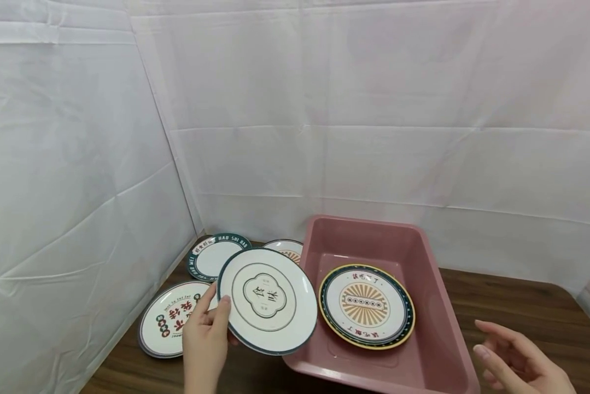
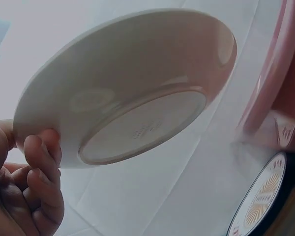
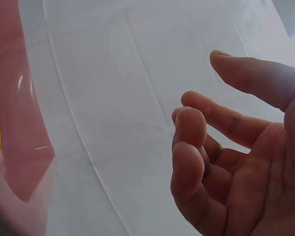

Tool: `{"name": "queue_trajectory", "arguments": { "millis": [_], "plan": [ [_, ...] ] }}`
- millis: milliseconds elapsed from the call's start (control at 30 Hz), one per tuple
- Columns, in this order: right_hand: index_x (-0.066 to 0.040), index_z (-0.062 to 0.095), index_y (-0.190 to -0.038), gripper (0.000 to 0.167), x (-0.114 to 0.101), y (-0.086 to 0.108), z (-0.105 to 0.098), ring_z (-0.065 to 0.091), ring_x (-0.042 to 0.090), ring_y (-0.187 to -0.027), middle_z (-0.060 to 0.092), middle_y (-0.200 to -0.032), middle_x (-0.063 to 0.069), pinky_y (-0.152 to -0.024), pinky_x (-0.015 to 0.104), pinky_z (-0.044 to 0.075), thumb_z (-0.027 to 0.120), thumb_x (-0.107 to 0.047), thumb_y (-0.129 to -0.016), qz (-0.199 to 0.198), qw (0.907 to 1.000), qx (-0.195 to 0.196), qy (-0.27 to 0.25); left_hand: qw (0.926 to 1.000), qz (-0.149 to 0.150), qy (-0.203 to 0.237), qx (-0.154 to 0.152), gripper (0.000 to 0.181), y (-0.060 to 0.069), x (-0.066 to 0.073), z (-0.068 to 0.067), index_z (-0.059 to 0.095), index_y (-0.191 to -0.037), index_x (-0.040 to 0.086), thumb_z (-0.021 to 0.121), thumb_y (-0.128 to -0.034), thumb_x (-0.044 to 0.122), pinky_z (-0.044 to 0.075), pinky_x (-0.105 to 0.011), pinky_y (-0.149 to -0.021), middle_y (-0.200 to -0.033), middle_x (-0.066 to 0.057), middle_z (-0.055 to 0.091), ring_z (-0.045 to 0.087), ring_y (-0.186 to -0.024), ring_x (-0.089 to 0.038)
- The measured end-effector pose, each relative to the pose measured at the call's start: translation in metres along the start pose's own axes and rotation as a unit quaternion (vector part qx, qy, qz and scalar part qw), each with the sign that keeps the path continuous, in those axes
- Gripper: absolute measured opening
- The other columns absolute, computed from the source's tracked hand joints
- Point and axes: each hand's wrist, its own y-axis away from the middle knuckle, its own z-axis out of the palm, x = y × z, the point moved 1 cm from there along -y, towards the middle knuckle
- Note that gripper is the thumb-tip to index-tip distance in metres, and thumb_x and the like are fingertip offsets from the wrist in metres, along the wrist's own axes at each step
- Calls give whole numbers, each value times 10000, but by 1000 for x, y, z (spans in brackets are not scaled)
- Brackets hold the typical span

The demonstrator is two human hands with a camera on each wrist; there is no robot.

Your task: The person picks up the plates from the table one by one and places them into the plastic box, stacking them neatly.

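Note:
My left hand (image 1: 207,334) pinches the left rim of a white plate (image 1: 267,301) with a dark green edge and black characters at its centre. The plate is raised and tilted; its plain underside (image 2: 142,123) faces the left wrist view. To its right is a pink basin (image 1: 373,376) that holds plates, the top one a sunburst plate (image 1: 366,305) with a yellow-and-green rim. To the right of the basin, my right hand (image 1: 523,361) hovers with relaxed, loosely bent fingers and holds nothing; its palm shows in the right wrist view.
Behind and left of the raised plate lie a green-rimmed plate (image 1: 216,259), a plate with red characters (image 1: 164,323) and a partly hidden sunburst plate (image 1: 287,247). They rest on a dark wooden table (image 1: 501,295). White cloth (image 1: 383,109) hangs behind and at the left.

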Motion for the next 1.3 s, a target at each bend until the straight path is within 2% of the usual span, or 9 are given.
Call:
{"name": "queue_trajectory", "arguments": {
  "millis": [133, 367, 600, 767, 833, 933, 1100, 1167, 1300],
  "plan": [
    [-63, 558, -1239, 349, 1, 0, 0, 592, 135, -579, 567, -813, -22, -480, 266, 493, 613, -100, -897, -38, 10000, -84, -6, 9993, 40, 278, -253, 430, 3, 1, 7, 455, -1347, 20, 538, -945, 147, 458, -259, -431, -523, -21, 529, 474, -388, -127],
    [-45, 520, -1265, 371, -1, -1, 5, 603, 137, -620, 558, -857, 16, -503, 295, 507, 586, -170, -922, -37, 9977, -674, 65, 9944, 140, 699, -785, 418, 12, 4, 22, 484, -1325, 20, 562, -932, 138, 475, -295, -411, -584, -74, 583, 507, -414, -138],
    [-53, 544, -1244, 354, -11, 2, 16, 608, 131, -619, 533, -853, -13, -514, 290, 505, 601, -166, -913, -227, 9941, -1055, 66, 9832, 230, 1014, -1497, 398, 23, 8, 36, 495, -1304, -6, 554, -929, 112, 462, -312, -374, -609, -120, 613, 500, -389, -121],
    [-79, 580, -1198, 303, -21, 5, 27, 581, 128, -589, 542, -793, -6, -506, 278, 491, 612, -130, -901, -343, 9924, -1180, -7, 9715, 279, 1232, -2006, 380, 30, 9, 44, 517, -1284, -12, 553, -929, 119, 438, -301, -348, -568, -109, 584, 475, -366, -94],
    [-91, 587, -1194, 296, -26, 6, 30, 578, 121, -600, 561, -789, -7, -522, 272, 493, 608, -161, -907, -210, 9919, -1253, 7, 9653, 342, 1340, -2217, 371, 33, 9, 47, 522, -1275, -20, 546, -933, 122, 418, -278, -334, -570, -133, 578, 465, -362, -83],
    [-105, 587, -1217, 336, -33, 6, 33, 586, 121, -633, 610, -815, -8, -557, 265, 499, 595, -256, -917, 231, 9902, -1374, 12, 9504, 417, 1638, -2611, 375, 35, 10, 49, 496, -1280, -59, 519, -946, 109, 462, -291, -366, -753, -216, 633, 553, -445, -89],
    [-111, 578, -1253, 432, -40, 5, 39, 592, 117, -691, 646, -864, 32, -597, 262, 502, 578, -374, -910, 1005, 9812, -1641, -119, 9270, 543, 1872, -3203, 359, 37, 10, 50, 486, -1265, -104, 483, -956, 77, 528, -280, -537, -1029, -298, 604, 639, -679, -110],
    [-119, 590, -1241, 412, -40, 5, 42, 587, 96, -721, 652, -907, 23, -611, 258, 500, 579, -365, -911, 994, 9801, -1711, -157, 9157, 628, 1949, -3457, 352, 37, 10, 50, 485, -1261, -116, 469, -959, 65, 530, -261, -630, -1087, -310, 581, 636, -783, -106],
    [-60, 620, -1179, 310, -36, 4, 51, 590, 78, -705, 663, -900, -19, -600, 263, 501, 571, -240, -931, 608, 9825, -1676, -547, 8933, 736, 2137, -3884, 355, 37, 9, 51, 468, -1266, -133, 445, -967, 57, 508, -266, -761, -1180, -322, 528, 605, -946, -111]
  ]
}}
